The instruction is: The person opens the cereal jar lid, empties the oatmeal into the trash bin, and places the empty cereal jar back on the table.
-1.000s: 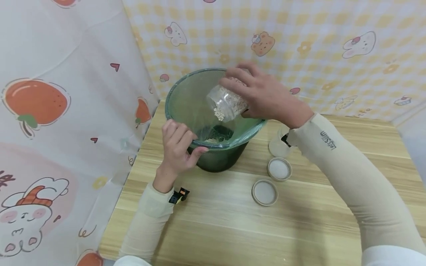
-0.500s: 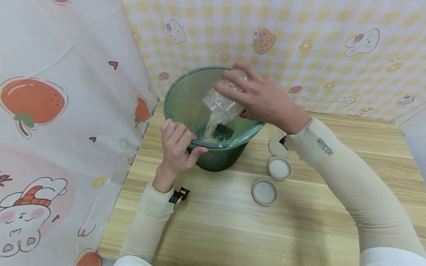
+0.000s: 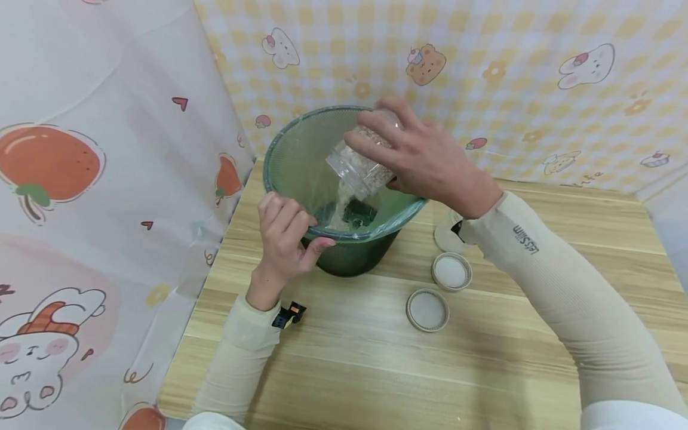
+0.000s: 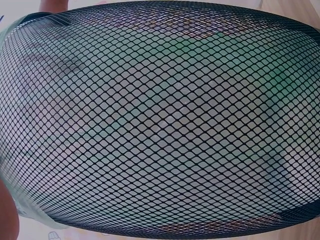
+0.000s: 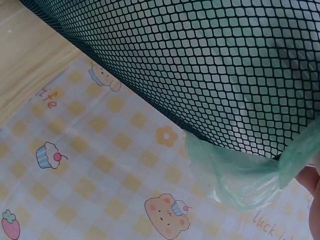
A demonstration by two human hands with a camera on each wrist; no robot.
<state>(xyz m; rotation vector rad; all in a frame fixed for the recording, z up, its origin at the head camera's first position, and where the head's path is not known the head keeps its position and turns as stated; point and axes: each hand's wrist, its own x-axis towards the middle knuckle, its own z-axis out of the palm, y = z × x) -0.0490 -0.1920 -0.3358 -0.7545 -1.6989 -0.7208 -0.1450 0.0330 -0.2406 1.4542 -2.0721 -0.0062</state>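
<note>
A dark mesh wastebasket (image 3: 349, 260), lined with a thin green plastic bag (image 5: 240, 180), leans tilted toward me at the back of the table. My left hand (image 3: 283, 236) grips its near left rim, thumb outside. Over the opening, my right hand (image 3: 421, 158) holds a clear jar (image 3: 346, 172) of oat-like flakes, mouth down to the left. A pale stream of flakes (image 3: 341, 200) falls from it onto the bag's bottom, where a dark green patch (image 3: 360, 214) shows. Mesh wall (image 4: 160, 125) fills the left wrist view; the jar is hidden in both wrist views.
Two round lids (image 3: 451, 272) (image 3: 427, 310) lie on the wooden table (image 3: 349, 358) right of the basket. A second clear jar (image 3: 450, 236) stands partly behind my right wrist. Patterned cloth (image 3: 527, 101) hangs close behind and along the left.
The jar has tipped further and shifted slightly left. Flakes that sat at its mouth now pour into the lined basket. My left hand keeps its grip on the rim.
</note>
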